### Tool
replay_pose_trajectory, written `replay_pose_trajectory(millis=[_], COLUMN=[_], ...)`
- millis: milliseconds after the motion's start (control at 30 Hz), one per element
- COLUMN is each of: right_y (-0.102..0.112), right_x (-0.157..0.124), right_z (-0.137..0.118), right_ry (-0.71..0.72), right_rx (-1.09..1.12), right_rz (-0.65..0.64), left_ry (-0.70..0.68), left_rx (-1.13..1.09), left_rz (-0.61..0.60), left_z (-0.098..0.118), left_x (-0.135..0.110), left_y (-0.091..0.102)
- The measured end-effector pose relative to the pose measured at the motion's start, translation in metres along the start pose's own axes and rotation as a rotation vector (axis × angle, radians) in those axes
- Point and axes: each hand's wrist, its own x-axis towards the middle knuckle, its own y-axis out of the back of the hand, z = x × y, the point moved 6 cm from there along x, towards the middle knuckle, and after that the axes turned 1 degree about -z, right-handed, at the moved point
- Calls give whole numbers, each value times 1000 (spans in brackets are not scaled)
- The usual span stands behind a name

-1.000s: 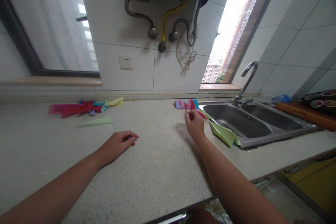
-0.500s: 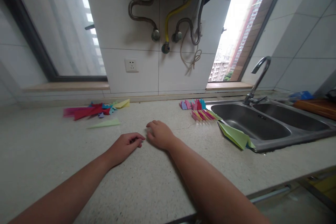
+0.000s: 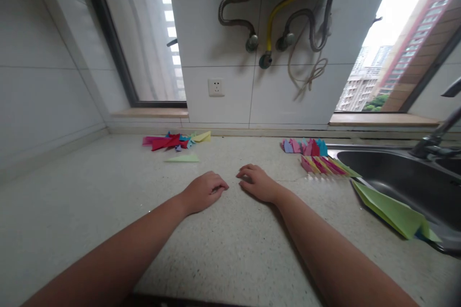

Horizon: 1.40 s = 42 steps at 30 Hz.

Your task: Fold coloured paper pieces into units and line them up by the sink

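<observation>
My left hand (image 3: pixel 205 192) rests on the speckled countertop, loosely curled, with a small gap between thumb and fingers and nothing visible in it. To its right, my right hand (image 3: pixel 258 183) lies on the counter with thumb and fingers apart, holding nothing. A short gap separates the two hands. Beyond the left hand is a pale green folded paper piece (image 3: pixel 183 158). Behind that lies a pile of folded coloured papers (image 3: pixel 166 142). Right of my right hand stand a row of small pink, red and blue folded papers (image 3: pixel 304 147) and a row of pink and yellow ones (image 3: pixel 322 165).
A large light green folded paper (image 3: pixel 394 206) lies by the edge of the steel sink (image 3: pixel 382 165), which has a faucet (image 3: pixel 437 134). A wall socket (image 3: pixel 216 87) and metal and yellow hoses (image 3: pixel 277 7) are on the tiled wall. Windows flank them.
The view has turned left, so the counter's left corner shows and the sink is partly cut off. My hands are slightly farther apart. The papers look unmoved on the counter.
</observation>
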Motion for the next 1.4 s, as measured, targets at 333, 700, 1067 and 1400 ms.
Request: replay_pose_trajectory(millis=[333, 700, 1067, 1400], right_y=[-3, -4, 1, 7], right_x=[3, 3, 1, 1], right_z=[5, 2, -3, -14], right_ry=[-4, -9, 11, -174], right_rx=[-13, -54, -17, 418], right_rz=[-35, -46, -32, 164], left_ry=[494, 706, 599, 526], left_rx=[447, 363, -27, -755], left_rz=[241, 266, 474, 425], left_z=[-139, -181, -143, -68], left_x=[-40, -69, -44, -3], left_y=[90, 93, 86, 23])
